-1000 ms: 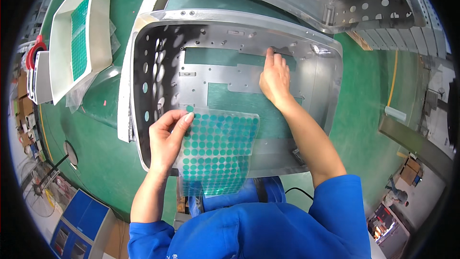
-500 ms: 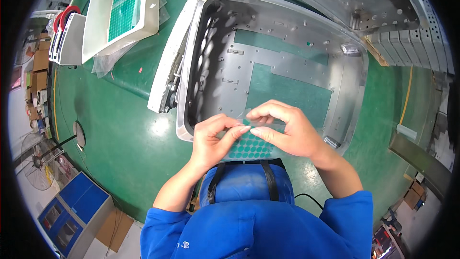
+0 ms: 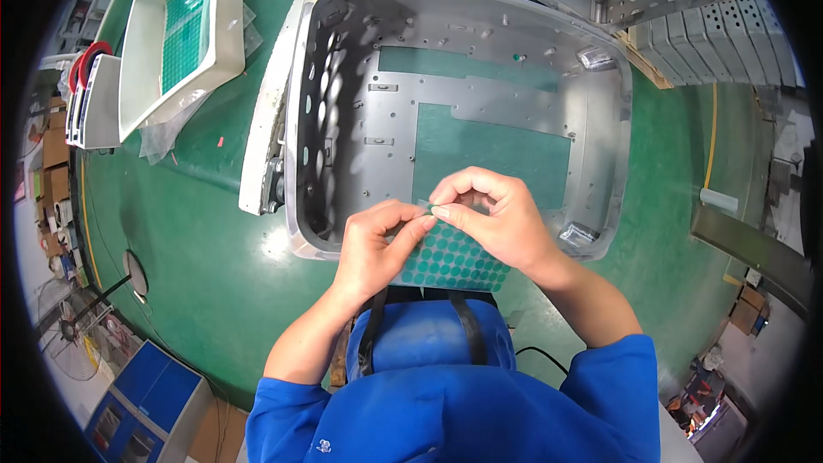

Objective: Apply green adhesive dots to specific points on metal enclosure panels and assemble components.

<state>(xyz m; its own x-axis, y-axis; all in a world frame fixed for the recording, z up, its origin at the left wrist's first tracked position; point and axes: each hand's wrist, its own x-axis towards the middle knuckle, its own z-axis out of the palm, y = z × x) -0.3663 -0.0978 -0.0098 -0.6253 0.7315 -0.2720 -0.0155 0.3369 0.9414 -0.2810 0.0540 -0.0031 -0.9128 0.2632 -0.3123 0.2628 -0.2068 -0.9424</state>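
Green dot sheet (image 3: 450, 261) hangs below both hands' pinching fingertips (image 3: 431, 213) (touching).

Sheet of round green stickers (image 3: 450, 259) near the body, another in white tray (image 3: 183, 30)

Upper left of the frame, a white rectangular tray (image 3: 225, 26) sits tilted on the green surface (image 3: 206, 231), with a sheet of green dots (image 3: 184, 30) lying inside it. Crumpled clear plastic film (image 3: 163, 133) pokes out from under the tray's lower edge. Just left of the tray stands a white box (image 3: 99, 107) with a red loop (image 3: 86, 64) at its top. A blue cabinet (image 3: 150, 411) shows at the lower left, beside a brown cardboard box (image 3: 214, 437). Along the upper right edge run grey perforated metal parts (image 3: 711, 21). A yellow line (image 3: 710, 133) crosses the green at the right.
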